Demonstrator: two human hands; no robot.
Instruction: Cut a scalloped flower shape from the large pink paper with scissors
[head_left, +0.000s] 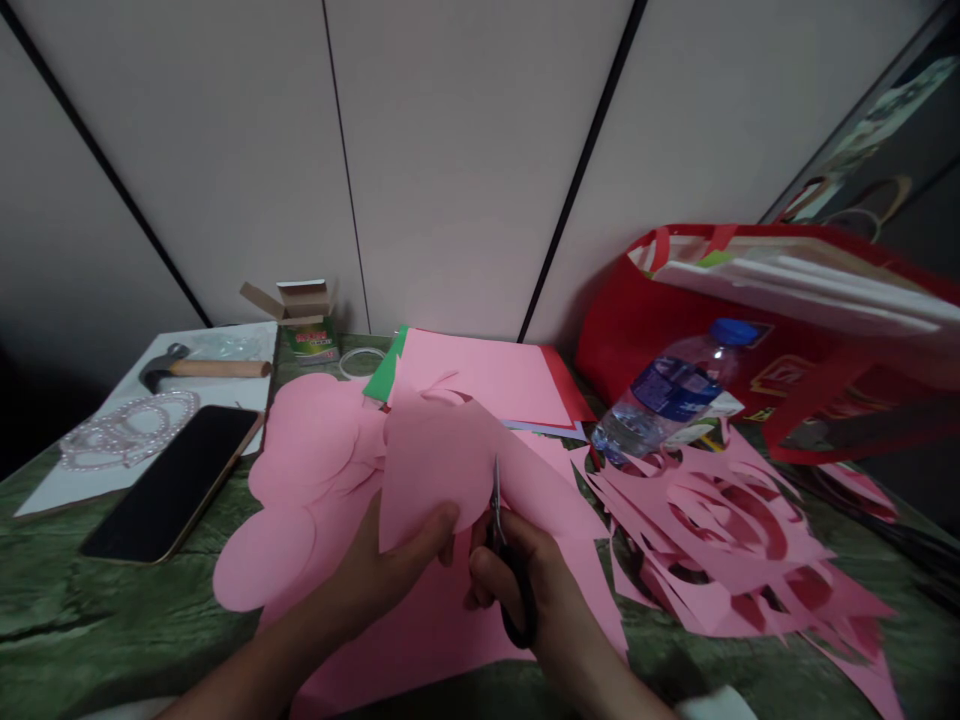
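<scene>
One left grip point(394, 568) closed on smooth pink paper point(435, 455), right grip point(551, 580) around metal scissors point(496, 512)

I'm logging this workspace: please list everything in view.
Table: one, green, beneath
Wall: one, grey, behind
Underlay: one, white, left
Hammer: one, brown handle, on underlay
Beaded strands: count unclear, pale, on underlay
Phone: one, black, left
Open box: one, green, back left
Ring: one, whitish, beside box
Stacked sheets: several, pink, red, green, back centre
Cut shapes: several, pink, left of centre
Flat paper: count unclear, pink, front centre
Scraps: many, pink, right
Bag: one, red, back right
Papers: several, white, in bag
Bottle: one, clear, blue cap, tilted before bag
Scissors: one, black handles, centre
Held sheet: one, pink, centre
Left hand: one, bare, gripping held sheet
Right hand: one, bare, gripping scissors
</scene>
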